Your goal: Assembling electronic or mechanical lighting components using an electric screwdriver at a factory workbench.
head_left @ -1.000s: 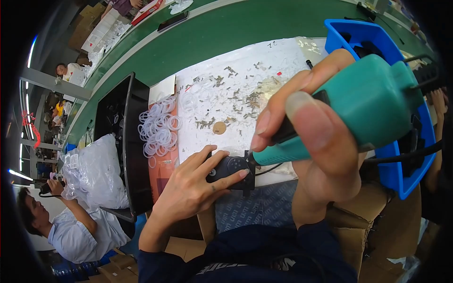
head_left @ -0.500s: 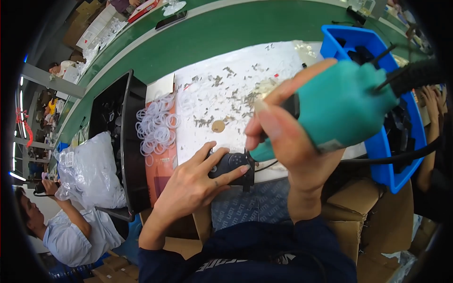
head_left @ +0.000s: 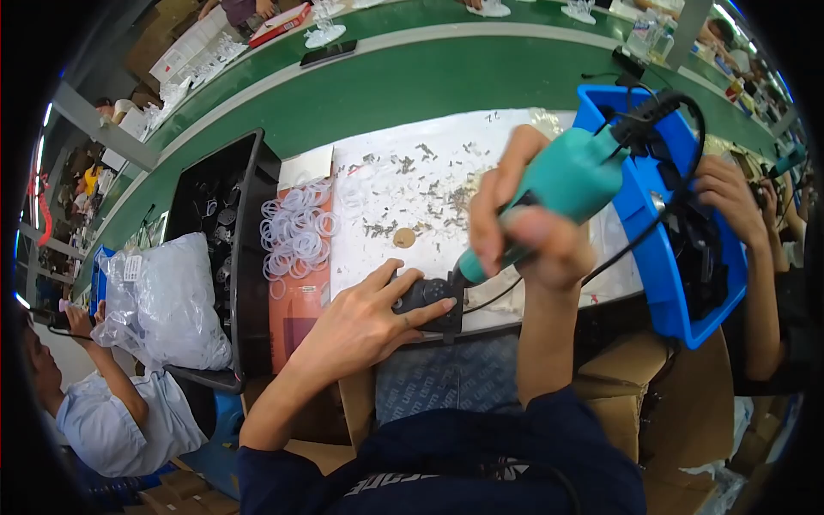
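Note:
My left hand (head_left: 371, 311) lies over a small black plastic part (head_left: 435, 293) at the near edge of the white work sheet, its fingers spread across the part and pressing it down. A teal electric screwdriver (head_left: 573, 176) is gripped in my right hand (head_left: 536, 225), slanting down to the left. Its nose (head_left: 471, 266) reaches the right end of the black part; the tip itself is too small to make out. Many small metal screws (head_left: 425, 184) lie scattered over the white sheet (head_left: 369, 249) beyond, around a round tan disc (head_left: 404, 237).
Clear plastic rings (head_left: 296, 227) are heaped on an orange board at left, beside a black bin (head_left: 249, 283) with a plastic bag (head_left: 172, 300). A blue bin (head_left: 678, 322) of black parts stands at right; a co-worker's hand (head_left: 730, 193) is beside it. Cardboard boxes (head_left: 631, 369) are below.
My right hand and the screwdriver have moved away from my head, tilting further over to the left. My left hand stays on the black part. A co-worker's hand has come toward the blue bin.

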`<state>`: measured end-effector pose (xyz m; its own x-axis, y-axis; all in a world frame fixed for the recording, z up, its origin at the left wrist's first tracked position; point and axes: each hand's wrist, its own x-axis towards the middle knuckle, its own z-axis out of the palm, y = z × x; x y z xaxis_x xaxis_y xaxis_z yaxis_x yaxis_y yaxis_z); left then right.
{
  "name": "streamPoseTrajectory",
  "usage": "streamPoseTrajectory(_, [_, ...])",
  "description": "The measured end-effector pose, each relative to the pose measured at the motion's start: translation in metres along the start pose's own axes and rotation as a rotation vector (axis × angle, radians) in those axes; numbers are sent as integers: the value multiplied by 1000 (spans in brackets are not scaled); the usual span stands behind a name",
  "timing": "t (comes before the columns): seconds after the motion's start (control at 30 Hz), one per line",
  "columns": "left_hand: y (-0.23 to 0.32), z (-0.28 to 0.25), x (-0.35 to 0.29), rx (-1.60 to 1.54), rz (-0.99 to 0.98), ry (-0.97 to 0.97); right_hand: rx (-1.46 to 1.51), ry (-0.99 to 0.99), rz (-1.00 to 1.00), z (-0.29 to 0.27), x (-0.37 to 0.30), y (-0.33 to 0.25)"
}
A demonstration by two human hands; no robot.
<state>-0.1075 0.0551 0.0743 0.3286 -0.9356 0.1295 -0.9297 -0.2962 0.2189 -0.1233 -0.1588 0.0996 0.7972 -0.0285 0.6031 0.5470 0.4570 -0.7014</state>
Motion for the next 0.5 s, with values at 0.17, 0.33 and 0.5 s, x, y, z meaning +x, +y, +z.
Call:
streamPoseTrajectory(0.17, [3, -1, -3, -19, -47, -17, -38, 425, -238, -16, -51, -31])
streamPoseTrajectory(0.33, [-10, -1, -2, -229, -60, 71, -531, 807, -447, 3, -78, -56])
streamPoseTrajectory(0.5, [-40, -11, 9, -789, -533, 718, -645, 986, -459, -3, -82, -46])
